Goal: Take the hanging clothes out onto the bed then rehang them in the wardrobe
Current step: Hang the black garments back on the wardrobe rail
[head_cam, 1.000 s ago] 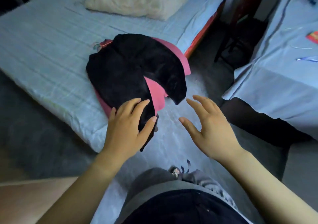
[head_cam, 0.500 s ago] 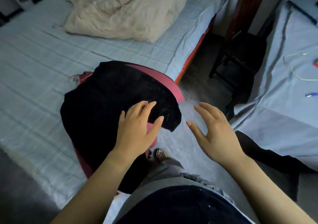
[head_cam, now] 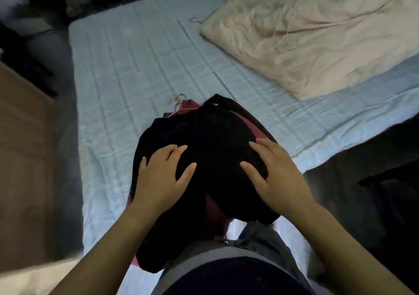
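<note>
Left grip (head_cam: 158,177) and right grip (head_cam: 278,177), both spread flat, press a black fabric garment (head_cam: 215,136) beneath them on a pale-blue quilted bed (head_cam: 127,72).

Count on inspection. One bed (head_cam: 127,72). One quilt (head_cam: 317,38), cream, crumpled at the bed's far right corner. Two garments in a single pile at the bed's near edge: one black garment (head_cam: 215,140) on top, one pink garment (head_cam: 215,213) beneath. Hanger hooks (head_cam: 179,98) bunched at the pile's end nearest the middle of the bed; number cannot be made out. Two hands above the bed's near edge: one left hand (head_cam: 158,181), one right hand (head_cam: 278,177).
</note>
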Demonstrator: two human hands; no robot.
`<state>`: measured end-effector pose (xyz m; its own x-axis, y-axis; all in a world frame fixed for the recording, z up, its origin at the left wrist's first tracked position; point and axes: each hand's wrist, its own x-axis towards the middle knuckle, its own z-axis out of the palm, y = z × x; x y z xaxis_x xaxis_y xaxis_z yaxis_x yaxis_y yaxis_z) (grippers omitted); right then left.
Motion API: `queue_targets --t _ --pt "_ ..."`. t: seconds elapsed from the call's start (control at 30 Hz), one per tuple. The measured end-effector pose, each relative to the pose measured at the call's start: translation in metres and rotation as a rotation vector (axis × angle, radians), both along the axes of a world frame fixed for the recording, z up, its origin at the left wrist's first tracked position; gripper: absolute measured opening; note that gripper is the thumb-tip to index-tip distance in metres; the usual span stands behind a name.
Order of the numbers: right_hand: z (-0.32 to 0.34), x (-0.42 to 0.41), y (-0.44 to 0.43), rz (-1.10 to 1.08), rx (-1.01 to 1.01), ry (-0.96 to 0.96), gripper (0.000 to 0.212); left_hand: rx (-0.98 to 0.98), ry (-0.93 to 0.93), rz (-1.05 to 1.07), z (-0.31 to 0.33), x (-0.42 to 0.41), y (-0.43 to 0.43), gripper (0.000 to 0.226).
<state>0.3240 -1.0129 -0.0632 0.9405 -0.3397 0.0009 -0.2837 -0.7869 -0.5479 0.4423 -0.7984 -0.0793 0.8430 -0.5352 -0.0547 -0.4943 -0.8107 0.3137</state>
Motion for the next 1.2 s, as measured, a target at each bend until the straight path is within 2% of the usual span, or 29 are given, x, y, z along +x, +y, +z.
queue_targets --t 0.13,0.27,0.37,0.47,0.63,0.77,0.9,1.0,1.1,1.2 --pt "-0.013 0.074 -0.026 0.248 0.007 0.014 0.057 0.007 -0.023 0.236 -0.002 0.021 0.000 0.067" --pt "-0.033 0.151 -0.060 0.470 0.011 0.109 0.057 -0.006 -0.009 0.449 -0.008 0.036 -0.027 0.065" --pt "-0.064 0.209 -0.091 0.605 -0.101 0.215 0.059 -0.060 0.005 0.629 -0.016 0.058 -0.041 0.066" --pt "-0.109 0.265 -0.111 0.692 -0.167 0.348 0.062 -0.034 0.012 0.734 -0.033 0.081 -0.048 0.068" --pt "-0.173 0.343 -0.111 0.743 -0.184 0.448 0.069 0.063 0.151 0.763 -0.078 0.099 -0.068 0.069" --pt "-0.209 0.377 -0.102 0.674 -0.132 0.536 0.076 0.139 0.304 0.768 -0.116 0.099 -0.080 0.070" --pt "-0.233 0.400 -0.095 0.611 -0.088 0.557 0.073 0.209 0.397 0.741 -0.140 0.125 -0.077 0.073" --pt "-0.248 0.406 -0.095 0.580 -0.042 0.558 0.069 0.262 0.403 0.695 -0.153 0.161 -0.066 0.073" --pt "-0.258 0.407 -0.098 0.564 -0.009 0.532 0.065 0.264 0.372 0.670 -0.169 0.202 -0.052 0.062" --pt "-0.261 0.407 -0.101 0.558 0.038 0.488 0.061 0.252 0.331 0.636 -0.185 0.241 -0.041 0.070"
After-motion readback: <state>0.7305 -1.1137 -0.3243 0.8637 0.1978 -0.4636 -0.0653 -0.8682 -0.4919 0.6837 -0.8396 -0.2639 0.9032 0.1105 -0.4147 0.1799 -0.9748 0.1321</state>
